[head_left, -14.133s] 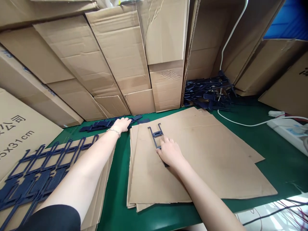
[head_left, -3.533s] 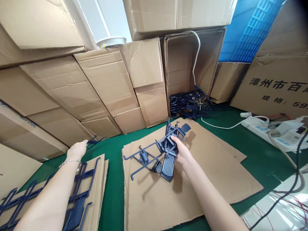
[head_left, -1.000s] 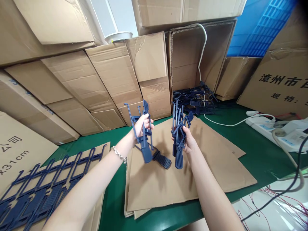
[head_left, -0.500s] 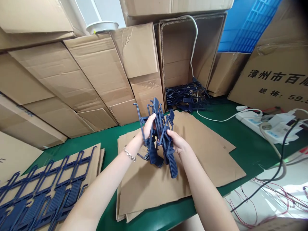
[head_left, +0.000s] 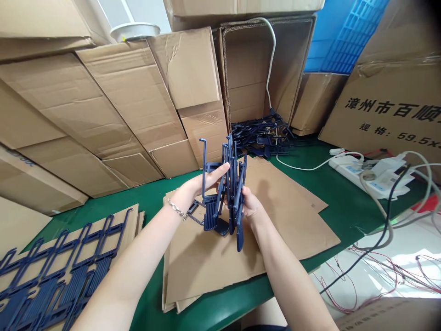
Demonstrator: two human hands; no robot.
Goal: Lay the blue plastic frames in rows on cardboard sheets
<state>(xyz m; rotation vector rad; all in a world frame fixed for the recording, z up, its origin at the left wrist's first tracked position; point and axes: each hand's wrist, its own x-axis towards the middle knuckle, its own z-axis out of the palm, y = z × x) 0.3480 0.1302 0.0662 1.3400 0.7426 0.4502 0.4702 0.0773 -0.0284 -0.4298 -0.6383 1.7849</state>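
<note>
Between my two hands is a bunch of dark blue plastic frames (head_left: 234, 188), held upright above a sheet of cardboard (head_left: 213, 266). My left hand (head_left: 208, 179) grips the bunch from the left, its thumb lying across the front and its other fingers mostly hidden behind. On the other side, my right hand (head_left: 250, 202) is closed around the right edge, with its fingertips partly hidden by the parts. One frame with a ribbed plate hangs at the left side of the bunch, slightly apart from the others.
At the left, similar blue frames (head_left: 74, 276) lie in a row on cardboard. An open carton (head_left: 255, 87) behind holds a tangled pile of blue parts (head_left: 262, 135). A white power strip (head_left: 368, 174) with cables lies at the right on the green table (head_left: 241, 303).
The bunch has been squared up, its frames now closer together and more upright. My left hand has turned, with its thumb further across the front. The whole view has shifted slightly.
</note>
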